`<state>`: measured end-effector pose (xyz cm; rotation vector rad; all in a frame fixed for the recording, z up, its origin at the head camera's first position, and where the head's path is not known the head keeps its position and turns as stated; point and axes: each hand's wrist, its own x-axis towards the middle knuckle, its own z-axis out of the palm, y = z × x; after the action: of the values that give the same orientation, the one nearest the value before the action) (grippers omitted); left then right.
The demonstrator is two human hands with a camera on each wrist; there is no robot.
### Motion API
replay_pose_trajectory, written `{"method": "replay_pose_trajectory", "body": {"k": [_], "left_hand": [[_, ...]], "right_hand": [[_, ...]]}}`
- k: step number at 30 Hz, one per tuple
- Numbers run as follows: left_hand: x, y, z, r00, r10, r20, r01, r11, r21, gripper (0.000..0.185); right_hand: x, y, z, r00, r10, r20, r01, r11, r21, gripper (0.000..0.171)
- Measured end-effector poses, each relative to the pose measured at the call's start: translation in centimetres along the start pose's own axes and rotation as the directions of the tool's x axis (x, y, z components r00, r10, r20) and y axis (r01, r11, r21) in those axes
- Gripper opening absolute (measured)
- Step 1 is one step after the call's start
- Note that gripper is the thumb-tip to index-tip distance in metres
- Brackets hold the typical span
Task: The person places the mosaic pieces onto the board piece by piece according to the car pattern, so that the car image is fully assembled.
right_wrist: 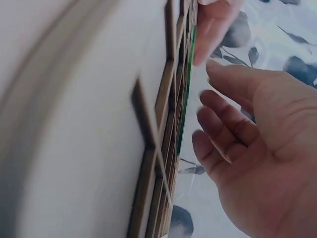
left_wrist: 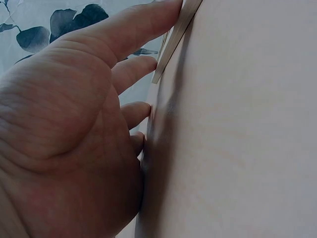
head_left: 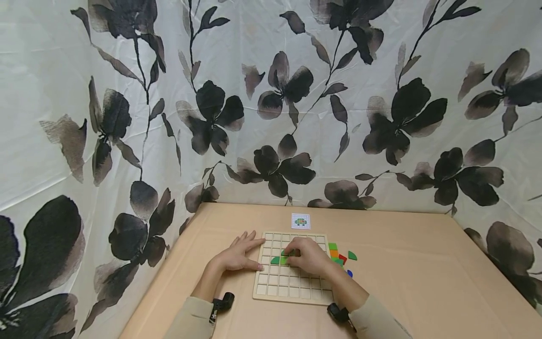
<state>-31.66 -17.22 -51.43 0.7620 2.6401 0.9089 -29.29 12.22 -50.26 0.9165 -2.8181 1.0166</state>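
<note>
A wooden grid board [head_left: 292, 293] lies on the table. My left hand [head_left: 237, 254] spreads its fingers along the board's left side, with index finger and thumb reaching its edge; the left wrist view shows the fingertips at the wooden rim [left_wrist: 174, 44]. Over the grid, my right hand [head_left: 311, 256] pinches a small dark green piece [head_left: 283, 253] between thumb and index finger, mostly hidden by the fingers. Just below it, a green curved piece [head_left: 275, 260] and a light green square [head_left: 284, 260] lie in neighbouring cells. In the right wrist view, my right hand [right_wrist: 262, 129] has bent fingers.
Right of the board lie several loose pieces, among them a light green square [head_left: 332, 246], an orange square [head_left: 334, 254], a green quarter circle [head_left: 352, 255] and a blue piece [head_left: 349, 273]. A pattern card [head_left: 300, 221] lies behind the board. Floral cloth [head_left: 271, 94] hangs behind the table.
</note>
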Motion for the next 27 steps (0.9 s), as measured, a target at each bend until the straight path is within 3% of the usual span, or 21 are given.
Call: {"method": "replay_pose_trajectory", "body": {"k": [8,14,27], "left_hand": [[-0.1,0.3,-0.1,1.000,0.007,0.003,-0.007,1.000,0.001,0.087],[-0.3,0.2,0.0,1.000,0.002,-0.001,-0.002,1.000,0.001,0.089],[-0.3,0.2,0.0,1.000,0.003,0.000,-0.003,1.000,-0.003,0.089]], "right_hand": [[-2.6,2.2,-2.0,0.978,0.050,-0.203,-0.038,0.997,0.065,0.017],[-4.1,4.0,-3.3,0.953,0.123,-0.276,-0.116,0.992,0.043,0.022],[-5.8,6.4,-6.2,0.936,0.296,-0.193,-0.270,0.952,0.146,0.026]]}}
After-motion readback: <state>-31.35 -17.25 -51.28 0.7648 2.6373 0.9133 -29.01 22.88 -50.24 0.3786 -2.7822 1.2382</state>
